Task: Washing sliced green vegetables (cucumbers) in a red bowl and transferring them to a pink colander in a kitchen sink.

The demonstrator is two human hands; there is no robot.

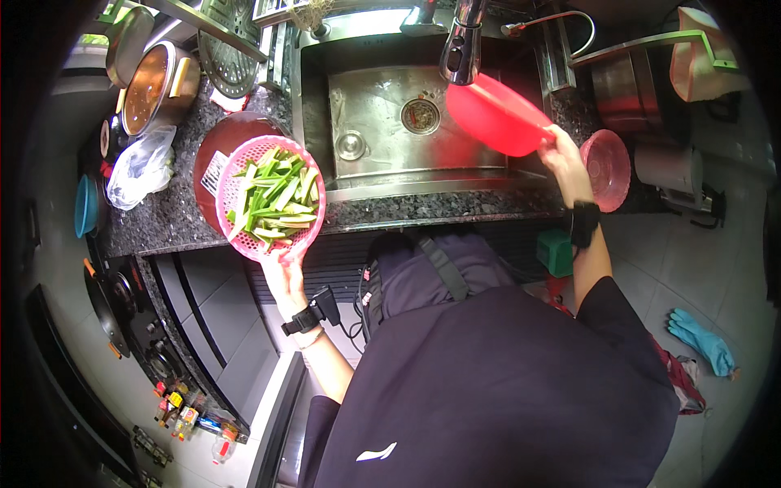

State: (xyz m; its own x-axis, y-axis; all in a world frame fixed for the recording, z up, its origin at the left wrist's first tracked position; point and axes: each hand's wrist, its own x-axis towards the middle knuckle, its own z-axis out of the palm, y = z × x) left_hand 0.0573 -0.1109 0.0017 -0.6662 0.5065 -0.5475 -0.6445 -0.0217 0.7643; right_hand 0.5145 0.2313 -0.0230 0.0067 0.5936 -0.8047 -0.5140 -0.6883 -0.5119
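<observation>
My left hand (pixel 284 273) grips the near rim of a pink perforated plastic colander (pixel 229 190), over a round brown board (pixel 210 149) on the counter. Cut green vegetable pieces (pixel 277 198) lie in the colander; their exact kind is hard to tell. With my right hand (pixel 558 155) I hold the rim of a red plastic basin (pixel 494 119), tilted on its side above the right part of the steel sink (pixel 372 143). The basin's inside is turned away from view. Just above its far edge hangs the chrome faucet head (pixel 462 58).
A steel pot (pixel 177 110) and a clear plastic bag (pixel 140 168) stand left on the granite counter (pixel 427 207). To the right sits a pink bowl (pixel 605 171). Small scraps lie around the drain strainer (pixel 420 116). A blue rubber glove (pixel 701 341) lies at the right.
</observation>
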